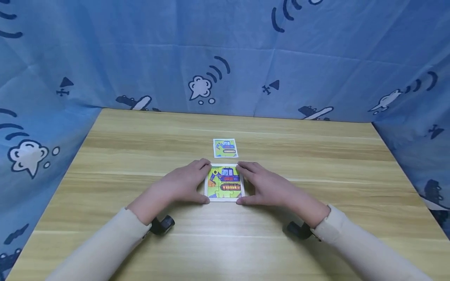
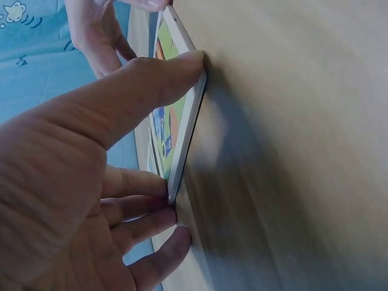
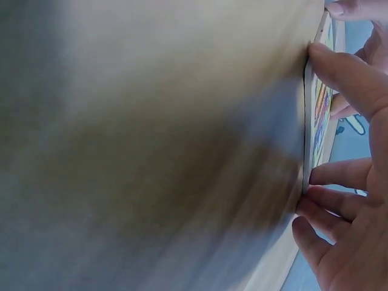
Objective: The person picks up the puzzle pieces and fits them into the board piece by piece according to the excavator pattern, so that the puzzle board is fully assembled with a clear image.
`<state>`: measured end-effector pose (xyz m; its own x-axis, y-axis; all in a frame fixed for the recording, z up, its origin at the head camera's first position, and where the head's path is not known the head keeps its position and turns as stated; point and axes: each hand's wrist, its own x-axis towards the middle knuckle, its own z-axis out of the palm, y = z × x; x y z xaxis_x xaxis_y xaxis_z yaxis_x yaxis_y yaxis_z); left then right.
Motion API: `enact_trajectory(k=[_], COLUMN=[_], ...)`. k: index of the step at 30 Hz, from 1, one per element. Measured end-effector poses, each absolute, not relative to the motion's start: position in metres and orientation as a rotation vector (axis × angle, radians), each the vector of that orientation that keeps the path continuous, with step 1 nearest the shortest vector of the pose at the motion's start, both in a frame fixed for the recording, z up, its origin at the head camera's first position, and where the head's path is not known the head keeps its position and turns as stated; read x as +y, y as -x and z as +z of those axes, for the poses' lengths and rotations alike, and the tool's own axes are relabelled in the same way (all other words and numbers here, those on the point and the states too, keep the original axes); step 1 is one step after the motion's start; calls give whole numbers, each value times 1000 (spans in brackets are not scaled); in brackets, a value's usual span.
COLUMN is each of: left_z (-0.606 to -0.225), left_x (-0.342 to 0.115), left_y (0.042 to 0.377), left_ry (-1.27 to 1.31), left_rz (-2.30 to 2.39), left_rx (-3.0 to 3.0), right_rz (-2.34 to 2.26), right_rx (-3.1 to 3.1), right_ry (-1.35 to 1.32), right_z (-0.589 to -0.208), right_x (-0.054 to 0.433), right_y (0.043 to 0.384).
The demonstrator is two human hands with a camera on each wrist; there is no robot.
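Observation:
A framed jigsaw puzzle lies on the table, its joined pieces showing a blue excavator on a green ground inside a white border. My left hand holds its left side, thumb at the near corner and fingers at the far one. On the right side my right hand grips it the same way. Both wrist views show the puzzle's thin white edge between thumb and fingers, close to the tabletop. Just beyond the puzzle lies a small picture card with a similar excavator; neither hand touches it.
The wood-grain table stretches out around both hands. Blue patterned cloth hangs behind it and along both sides. Each wrist carries a small black camera, such as the left wrist's camera.

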<state>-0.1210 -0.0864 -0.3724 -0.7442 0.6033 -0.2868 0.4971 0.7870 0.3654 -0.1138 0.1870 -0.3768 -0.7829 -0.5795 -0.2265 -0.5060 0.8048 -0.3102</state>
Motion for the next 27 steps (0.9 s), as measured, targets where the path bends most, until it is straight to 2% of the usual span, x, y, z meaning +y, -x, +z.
enact_trajectory(k=[27], left_z=[-374], left_x=[-89], left_y=[120], left_ry=[-787], left_rz=[428], left_rx=[2564], right_rz=[-387], right_rx=[2637], right_ry=[827], right_z=[-378], right_x=[193], right_y=[116])
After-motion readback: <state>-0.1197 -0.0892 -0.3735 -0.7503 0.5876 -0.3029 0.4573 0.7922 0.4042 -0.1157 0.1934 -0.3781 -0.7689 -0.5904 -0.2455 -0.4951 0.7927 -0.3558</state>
